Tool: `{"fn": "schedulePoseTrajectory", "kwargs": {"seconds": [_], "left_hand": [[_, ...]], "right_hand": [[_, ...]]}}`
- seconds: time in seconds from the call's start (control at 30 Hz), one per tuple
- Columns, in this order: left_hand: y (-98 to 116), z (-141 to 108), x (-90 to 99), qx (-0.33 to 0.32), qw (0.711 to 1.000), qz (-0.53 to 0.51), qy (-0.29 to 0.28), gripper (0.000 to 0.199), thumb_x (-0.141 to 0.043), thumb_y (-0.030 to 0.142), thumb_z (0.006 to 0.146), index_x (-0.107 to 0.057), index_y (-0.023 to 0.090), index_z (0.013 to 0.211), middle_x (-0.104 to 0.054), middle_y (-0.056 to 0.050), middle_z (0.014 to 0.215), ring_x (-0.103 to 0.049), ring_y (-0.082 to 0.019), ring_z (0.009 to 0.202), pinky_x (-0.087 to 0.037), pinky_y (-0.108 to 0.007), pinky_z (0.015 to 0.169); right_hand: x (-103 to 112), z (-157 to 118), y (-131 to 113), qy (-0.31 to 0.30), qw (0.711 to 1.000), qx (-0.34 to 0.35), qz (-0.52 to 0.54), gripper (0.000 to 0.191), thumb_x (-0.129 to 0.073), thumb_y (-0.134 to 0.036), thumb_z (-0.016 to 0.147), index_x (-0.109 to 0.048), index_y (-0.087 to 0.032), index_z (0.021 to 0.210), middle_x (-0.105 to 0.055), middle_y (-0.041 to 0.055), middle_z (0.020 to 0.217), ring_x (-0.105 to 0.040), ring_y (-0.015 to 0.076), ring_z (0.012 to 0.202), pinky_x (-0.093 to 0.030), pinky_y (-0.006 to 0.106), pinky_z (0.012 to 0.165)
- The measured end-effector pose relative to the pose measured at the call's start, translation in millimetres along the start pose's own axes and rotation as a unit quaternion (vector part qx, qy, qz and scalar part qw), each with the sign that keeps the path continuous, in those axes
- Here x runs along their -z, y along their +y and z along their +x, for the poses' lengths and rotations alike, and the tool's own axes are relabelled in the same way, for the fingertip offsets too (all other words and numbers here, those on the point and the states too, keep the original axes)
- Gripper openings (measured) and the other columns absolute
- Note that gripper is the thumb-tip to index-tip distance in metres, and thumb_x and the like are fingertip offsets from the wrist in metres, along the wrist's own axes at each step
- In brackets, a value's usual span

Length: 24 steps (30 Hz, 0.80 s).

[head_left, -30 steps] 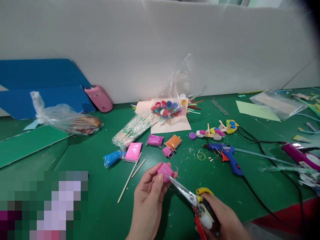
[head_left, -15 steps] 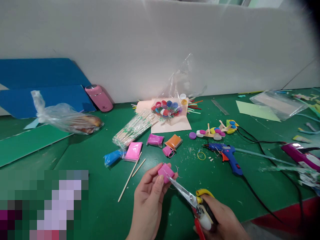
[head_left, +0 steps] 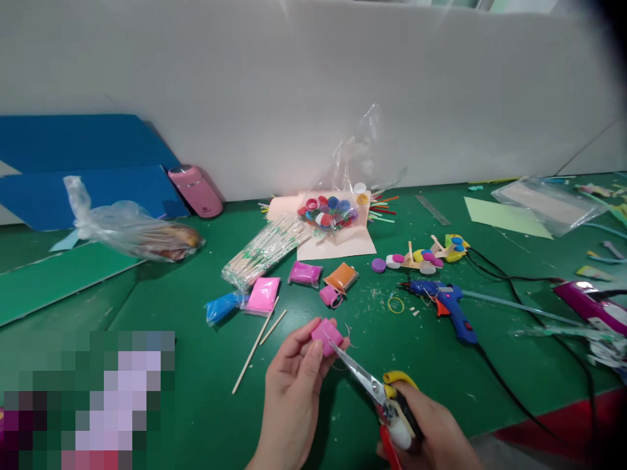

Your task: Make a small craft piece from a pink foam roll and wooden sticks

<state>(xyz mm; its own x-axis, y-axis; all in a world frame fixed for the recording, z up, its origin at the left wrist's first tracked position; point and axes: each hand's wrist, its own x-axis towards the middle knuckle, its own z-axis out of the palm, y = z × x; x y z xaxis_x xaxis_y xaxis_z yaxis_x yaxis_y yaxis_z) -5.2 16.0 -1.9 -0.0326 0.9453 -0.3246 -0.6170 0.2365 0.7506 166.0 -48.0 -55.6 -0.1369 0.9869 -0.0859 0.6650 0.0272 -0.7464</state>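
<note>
My left hand [head_left: 298, 385] is closed, with a small pink plastic piece [head_left: 325, 337] pinched between thumb and fingers. A thin, pale curved strand sticks out beside that piece. In my right hand [head_left: 434, 424] is a pair of scissors [head_left: 365, 380] with yellow, red and black handles. The blade tips touch the face of the pink piece, and the blades look nearly together; whether they have pierced it I cannot tell. A similar pink piece with a ring-shaped end [head_left: 330, 296] lies just beyond my left hand, beside an orange clay packet [head_left: 341, 279].
Pink packets [head_left: 263, 295], a blue packet [head_left: 223, 307] and wooden sticks [head_left: 251, 356] lie to the left. A blue glue gun [head_left: 448, 303] with a black cord lies right. Bagged bottle caps [head_left: 328, 212] and a pink flask [head_left: 196, 190] stand farther back.
The view has shifted very slightly. Both hands, the pink piece and the scissors keep almost the same positions, with the blade tips still against the piece.
</note>
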Motion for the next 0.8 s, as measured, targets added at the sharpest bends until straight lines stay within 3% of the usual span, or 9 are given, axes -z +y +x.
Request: {"fn": "schedulePoseTrajectory", "kwargs": {"seconds": [0.17, 0.33, 0.53, 0.8], "left_hand": [[1.2, -3.8, -7.9, -0.031, 0.999, 0.025, 0.030, 0.025, -0.066, 0.021, 0.068, -0.062, 0.017, 0.092, -0.070, -0.004, 0.077, -0.066, -0.021, 0.077, -0.050, -0.030, 0.074], [-1.0, -4.2, -4.6, -0.044, 0.997, 0.058, 0.030, 0.027, -0.064, 0.022, 0.070, -0.061, 0.018, 0.096, -0.069, -0.004, 0.082, -0.065, -0.021, 0.080, -0.049, -0.029, 0.076], [-5.7, -0.1, 0.8, -0.059, 0.996, 0.069, 0.011, 0.026, -0.061, 0.022, 0.074, -0.059, 0.020, 0.100, -0.068, -0.003, 0.088, -0.064, -0.019, 0.083, -0.049, -0.029, 0.079], [-4.2, -2.1, -0.3, -0.059, 0.994, 0.083, 0.025, 0.029, -0.064, 0.024, 0.070, -0.060, 0.018, 0.098, -0.069, -0.004, 0.084, -0.065, -0.019, 0.079, -0.050, -0.027, 0.075]], "right_hand": [[0.9, -1.9, -0.9, 0.009, 0.999, 0.013, 0.028, 0.027, -0.056, -0.032, 0.066, -0.052, -0.022, 0.091, -0.061, 0.0033, 0.070, -0.060, 0.0186, 0.061, -0.046, 0.022, 0.050], [3.0, 0.2, -4.6, -0.012, 1.000, 0.022, 0.018, 0.023, -0.056, -0.031, 0.068, -0.049, -0.022, 0.088, -0.060, 0.0024, 0.070, -0.059, 0.0167, 0.059, -0.044, 0.021, 0.049], [6.2, 3.7, -8.7, -0.077, 0.997, -0.016, -0.007, 0.018, -0.055, -0.030, 0.067, -0.047, -0.021, 0.081, -0.058, -0.0001, 0.062, -0.056, 0.0147, 0.055, -0.041, 0.020, 0.047], [-3.0, 3.5, -6.5, -0.045, 0.996, -0.080, -0.005, 0.023, -0.060, -0.025, 0.059, -0.046, -0.023, 0.078, -0.057, -0.0033, 0.057, -0.055, 0.0138, 0.052, -0.039, 0.019, 0.047]]}}
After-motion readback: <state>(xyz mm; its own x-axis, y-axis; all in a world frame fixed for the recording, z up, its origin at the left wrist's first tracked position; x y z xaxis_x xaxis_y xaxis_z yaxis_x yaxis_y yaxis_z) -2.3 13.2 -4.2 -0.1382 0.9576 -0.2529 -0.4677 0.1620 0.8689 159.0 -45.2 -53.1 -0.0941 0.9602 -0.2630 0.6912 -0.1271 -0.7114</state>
